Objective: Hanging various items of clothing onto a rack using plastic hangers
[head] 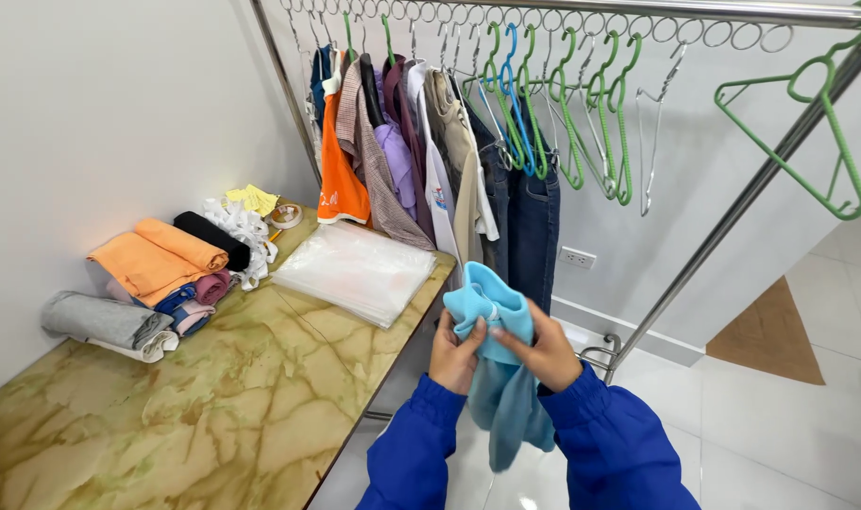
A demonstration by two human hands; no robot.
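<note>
We hold a light blue garment (pixel 502 378) in front of us, off the right edge of the marble-patterned table (pixel 213 406) and below the clothes rail (pixel 638 11). Our left hand (pixel 456 354) is closed on the left side of the bunched top of the cloth, thumb pressed into the fabric, and our right hand (pixel 547 351) grips the right side, fingers curled over the fold; the two hands are close together with the cloth between them, and the rest of the garment hangs down between our blue sleeves (pixel 610 444). A small white piece shows at the top of the cloth between our thumbs, too small for us to tell what it is. On the table, along its far left edge against the wall, lies a pile of folded clothes: a grey piece (pixel 100 319) nearest us, an orange piece (pixel 157 257) behind it, then a black roll (pixel 213 238) and a white frilled item (pixel 246 231). A yellow cloth (pixel 253 198) and a roll of tape (pixel 285 215) sit at the far corner. A stack of clear plastic bags (pixel 355 269) lies at the far right edge of the table. On the rail hang an orange shirt (pixel 338 170), a purple top (pixel 397 156) and dark jeans (pixel 525 217), then empty green hangers (pixel 591 132), with one more green hanger (pixel 808 123) well apart at the right end.
</note>
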